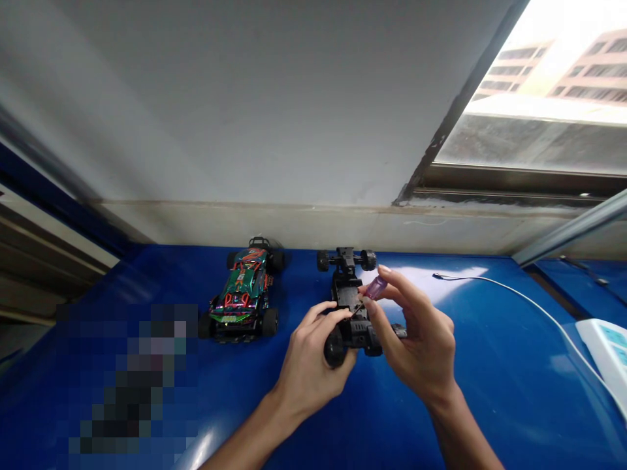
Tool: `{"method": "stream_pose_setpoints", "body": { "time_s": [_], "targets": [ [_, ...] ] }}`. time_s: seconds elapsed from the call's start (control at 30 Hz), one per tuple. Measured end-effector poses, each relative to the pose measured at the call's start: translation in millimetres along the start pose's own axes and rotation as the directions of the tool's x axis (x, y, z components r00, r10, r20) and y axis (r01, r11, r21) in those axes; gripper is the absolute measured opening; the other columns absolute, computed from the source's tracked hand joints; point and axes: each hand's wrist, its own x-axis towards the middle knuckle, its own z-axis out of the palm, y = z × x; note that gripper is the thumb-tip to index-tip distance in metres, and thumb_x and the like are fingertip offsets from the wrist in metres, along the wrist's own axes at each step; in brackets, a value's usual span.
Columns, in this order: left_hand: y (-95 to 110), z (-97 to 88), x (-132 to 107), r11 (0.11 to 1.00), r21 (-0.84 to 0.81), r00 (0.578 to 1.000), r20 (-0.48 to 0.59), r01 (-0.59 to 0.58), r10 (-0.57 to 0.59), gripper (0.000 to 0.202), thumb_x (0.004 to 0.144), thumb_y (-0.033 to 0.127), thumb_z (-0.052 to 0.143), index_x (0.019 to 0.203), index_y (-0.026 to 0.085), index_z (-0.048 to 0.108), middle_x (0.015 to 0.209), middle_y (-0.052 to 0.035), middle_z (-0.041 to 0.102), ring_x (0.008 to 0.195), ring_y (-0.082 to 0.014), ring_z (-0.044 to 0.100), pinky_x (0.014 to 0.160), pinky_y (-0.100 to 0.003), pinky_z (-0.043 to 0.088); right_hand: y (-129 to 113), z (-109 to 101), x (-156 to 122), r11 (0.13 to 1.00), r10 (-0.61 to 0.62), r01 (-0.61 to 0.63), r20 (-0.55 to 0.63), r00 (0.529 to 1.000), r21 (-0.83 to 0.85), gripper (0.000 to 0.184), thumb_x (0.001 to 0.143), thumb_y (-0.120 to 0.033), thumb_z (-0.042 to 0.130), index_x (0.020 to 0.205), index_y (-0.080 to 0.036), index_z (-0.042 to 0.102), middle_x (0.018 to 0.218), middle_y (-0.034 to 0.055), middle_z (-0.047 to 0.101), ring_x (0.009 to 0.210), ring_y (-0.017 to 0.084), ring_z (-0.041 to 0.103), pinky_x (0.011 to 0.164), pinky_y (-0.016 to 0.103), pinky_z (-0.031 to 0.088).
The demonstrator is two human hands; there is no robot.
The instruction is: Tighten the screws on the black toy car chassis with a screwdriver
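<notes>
Near the back edge of the blue table (490, 365), the left hand (313, 356) grips the bare black car frame (350, 307) while right hand (416, 333) fingers pinch a small purple screwdriver (375, 288), mid-screw; next it needs careful, steady turning.

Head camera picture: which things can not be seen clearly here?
- Screwdriver tip: too small, lost against the black car frame.
- Frame's near end: hidden by the left hand and right hand.
- Pixelated patch on the blue table: blurred out.
- White device: cut by the right edge.
</notes>
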Motion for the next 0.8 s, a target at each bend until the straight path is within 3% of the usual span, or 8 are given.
{"method": "stream_pose_setpoints", "body": {
  "time_s": [0.1,0.17,0.37,0.5,0.7,0.8],
  "targets": [
    [1,1.0,0,1.0,0.006,1.0,-0.012,-0.009,0.009,0.045,0.081,0.012,0.071,0.125,0.024,0.069,0.128,-0.0084,0.077,0.129,-0.03,0.068,0.11,-0.047,0.059,-1,3,0,0.998,-0.024,0.017,-0.123,0.992,-0.058,0.068,0.083,-0.009,0.087,0.142,-0.035,0.067,0.11,0.0011,0.081,0.087,0.02,0.079,0.086,0.036,0.067],
    [1,1.4,0,1.0,0.013,1.0,-0.016,-0.012,0.012,0.046,0.08,0.013,0.072,0.125,0.023,0.07,0.127,-0.0092,0.078,0.13,-0.0309,0.068,0.11,-0.048,0.059,-5,3,0,0.998,-0.015,0.006,-0.139,0.99,-0.066,0.063,0.084,-0.01,0.087,0.139,-0.035,0.07,0.107,0.0,0.082,0.085,0.019,0.08,0.085,0.035,0.067],
    [0,1.4,-1,1.0,-0.005,1.0,0.026,-0.014,0.014,0.054,0.077,0.01,0.073,0.129,0.024,0.07,0.128,-0.009,0.077,0.133,-0.0309,0.065,0.115,-0.048,0.057,-16,0,5,1.0,0.017,-0.016,0.065,0.998,-0.001,0.054,0.095,-0.008,0.074,0.141,-0.034,0.068,0.106,-0.0031,0.085,0.088,0.015,0.082,0.086,0.024,0.067],
    [-1,2.2,-2,1.0,-0.015,1.0,0.021,-0.016,0.016,0.053,0.079,0.011,0.073,0.13,0.024,0.07,0.13,-0.009,0.077,0.134,-0.0306,0.066,0.113,-0.048,0.058,-10,-3,5,0.996,0.047,-0.058,0.159,0.986,0.063,0.057,0.101,-0.009,0.065,0.152,-0.033,0.057,0.112,-0.001,0.084,0.099,0.016,0.082,0.093,0.028,0.067],
    [2,3.0,0,1.0,-0.016,1.0,-0.002,0.026,-0.026,0.048,0.078,0.011,0.073,0.124,0.023,0.072,0.131,-0.0092,0.076,0.132,-0.0298,0.067,0.114,-0.046,0.057,-5,2,-1,0.986,-0.083,0.071,-0.072,0.994,-0.152,0.058,0.088,-0.013,0.085,0.14,-0.028,0.066,0.102,0.0,0.085,0.083,0.017,0.083,0.082,0.027,0.067],
    [3,1.8,1,0.999,-0.016,0.999,-0.01,0.044,-0.045,0.049,0.078,0.012,0.073,0.126,0.024,0.073,0.131,-0.0089,0.076,0.132,-0.0299,0.068,0.115,-0.046,0.057,-10,3,1,0.971,-0.104,0.084,-0.081,0.991,-0.226,0.05,0.089,-0.012,0.083,0.135,-0.025,0.068,0.098,-0.0004,0.085,0.08,0.016,0.083,0.077,0.024,0.066]
  ]
}}
